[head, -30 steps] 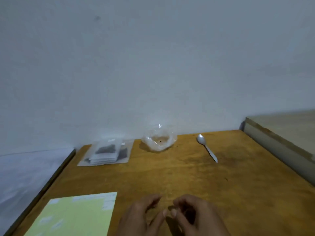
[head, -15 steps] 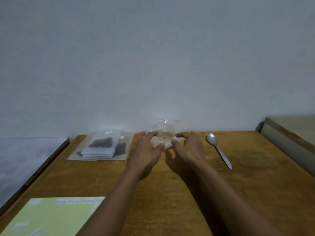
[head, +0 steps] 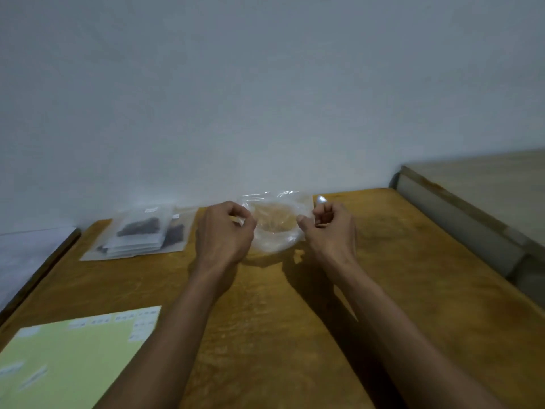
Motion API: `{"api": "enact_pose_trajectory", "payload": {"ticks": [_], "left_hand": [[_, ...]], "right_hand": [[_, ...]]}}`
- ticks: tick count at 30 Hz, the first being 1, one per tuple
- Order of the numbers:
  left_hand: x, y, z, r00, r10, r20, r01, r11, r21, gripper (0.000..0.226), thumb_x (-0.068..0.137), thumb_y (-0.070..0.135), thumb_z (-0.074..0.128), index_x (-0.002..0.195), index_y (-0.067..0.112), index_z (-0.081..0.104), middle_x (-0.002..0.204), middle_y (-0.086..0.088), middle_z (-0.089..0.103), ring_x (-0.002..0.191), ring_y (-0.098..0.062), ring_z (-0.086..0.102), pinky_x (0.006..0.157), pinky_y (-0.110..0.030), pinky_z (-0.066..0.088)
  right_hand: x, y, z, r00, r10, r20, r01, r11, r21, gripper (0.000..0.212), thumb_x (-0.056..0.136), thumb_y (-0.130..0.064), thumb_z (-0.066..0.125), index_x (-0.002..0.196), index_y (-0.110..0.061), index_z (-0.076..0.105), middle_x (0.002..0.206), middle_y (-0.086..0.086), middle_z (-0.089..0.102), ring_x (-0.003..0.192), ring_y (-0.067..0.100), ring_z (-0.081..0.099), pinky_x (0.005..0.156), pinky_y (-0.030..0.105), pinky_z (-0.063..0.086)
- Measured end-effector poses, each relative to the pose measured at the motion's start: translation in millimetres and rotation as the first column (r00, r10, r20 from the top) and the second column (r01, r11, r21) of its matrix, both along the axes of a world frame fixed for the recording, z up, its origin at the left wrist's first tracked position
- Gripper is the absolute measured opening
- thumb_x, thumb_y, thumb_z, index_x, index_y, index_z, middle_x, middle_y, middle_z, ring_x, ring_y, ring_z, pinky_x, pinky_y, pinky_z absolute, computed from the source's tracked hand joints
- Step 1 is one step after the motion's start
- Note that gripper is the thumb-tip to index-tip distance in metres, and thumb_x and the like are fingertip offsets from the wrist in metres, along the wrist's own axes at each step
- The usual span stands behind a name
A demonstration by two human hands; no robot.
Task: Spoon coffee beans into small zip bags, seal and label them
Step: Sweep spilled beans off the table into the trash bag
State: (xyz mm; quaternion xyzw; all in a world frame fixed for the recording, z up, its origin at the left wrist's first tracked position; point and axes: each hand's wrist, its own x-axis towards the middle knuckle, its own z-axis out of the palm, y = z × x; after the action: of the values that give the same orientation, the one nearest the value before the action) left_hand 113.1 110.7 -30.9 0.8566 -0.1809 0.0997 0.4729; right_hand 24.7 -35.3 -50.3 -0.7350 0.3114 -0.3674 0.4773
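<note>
Mostly blurred, so detail is thin. The spoon (head: 320, 199) is almost wholly hidden behind the right hand (head: 330, 228); only its bowl tip peeks out above the knuckles. The clear plastic bag (head: 275, 222) sits near the back edge of the wooden table (head: 413, 290), between the two hands; its contents are hard to make out, maybe a few brownish bits inside, cannot tell. The left hand (head: 224, 231) has fingers curled and pinches the bag's left rim. The right hand is also curled, thumb out toward the bag's right rim, apparently pinching the plastic there; exact contact is blurry. Bag mouth looks pulled wide between them.

Left of the bag, a stack of small zip bags (head: 141, 231) lies flat near the wall, dark beans visible inside at least two; the count is unclear. At bottom left, a pale yellow-green label sheet (head: 67, 358) is cut off by the frame edge, print unreadable. A pale ledge (head: 472, 202) runs along the table's right side, also cut off.
</note>
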Motion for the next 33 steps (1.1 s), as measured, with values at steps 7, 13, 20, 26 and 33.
{"api": "enact_pose_trajectory", "payload": {"ticks": [7,13,20,26,33], "left_hand": [[-123,-44,25,0.952,-0.305,-0.012,0.305,0.952,-0.012,0.047,0.077,0.014,0.072,0.119,0.023,0.053,0.082,0.021,0.058,0.086,-0.022,0.066,0.082,-0.04,0.056],[-255,-115,16,0.734,-0.679,-0.026,0.679,0.731,0.071,0.023,0.078,0.017,0.071,0.094,0.032,0.066,0.075,0.02,0.06,0.077,-0.017,0.064,0.072,-0.026,0.049],[-393,-152,-71,0.476,-0.841,-0.258,0.874,0.419,0.247,0.014,0.079,0.031,0.07,0.093,0.028,0.068,0.088,0.004,0.072,0.086,-0.022,0.069,0.077,-0.036,0.057],[-455,-135,-182,0.382,-0.748,-0.543,0.896,0.156,0.415,0.012,0.082,0.035,0.064,0.092,0.029,0.062,0.106,-0.006,0.068,0.096,-0.033,0.065,0.078,-0.04,0.057],[-464,-130,-227,0.368,-0.655,-0.66,0.854,-0.043,0.518,0.06,0.086,0.038,0.074,0.138,0.017,0.053,0.137,-0.012,0.06,0.124,-0.036,0.058,0.099,-0.046,0.052]], "right_hand": [[-165,-18,12,0.981,-0.184,0.066,0.181,0.982,0.045,0.015,0.086,-0.022,0.068,0.093,-0.036,0.067,0.071,-0.001,0.069,0.062,0.01,0.065,0.062,0.031,0.056],[-335,-34,-8,0.808,-0.577,0.119,0.57,0.817,0.09,0.018,0.083,-0.038,0.076,0.076,-0.023,0.067,0.055,-0.015,0.056,0.05,-0.001,0.051,0.056,0.019,0.045],[-483,-13,-87,0.574,-0.799,-0.182,0.819,0.557,0.137,0.017,0.086,-0.031,0.07,0.079,-0.019,0.061,0.071,-0.009,0.063,0.067,0.008,0.058,0.06,0.023,0.042],[-546,22,-186,0.51,-0.633,-0.582,0.843,0.501,0.195,0.018,0.09,-0.031,0.065,0.106,-0.024,0.06,0.09,0.003,0.067,0.091,0.03,0.065,0.075,0.034,0.049],[-556,32,-236,0.494,-0.435,-0.753,0.803,0.559,0.204,0.05,0.088,-0.04,0.063,0.132,-0.017,0.056,0.127,0.012,0.063,0.114,0.035,0.06,0.089,0.046,0.055]]}}
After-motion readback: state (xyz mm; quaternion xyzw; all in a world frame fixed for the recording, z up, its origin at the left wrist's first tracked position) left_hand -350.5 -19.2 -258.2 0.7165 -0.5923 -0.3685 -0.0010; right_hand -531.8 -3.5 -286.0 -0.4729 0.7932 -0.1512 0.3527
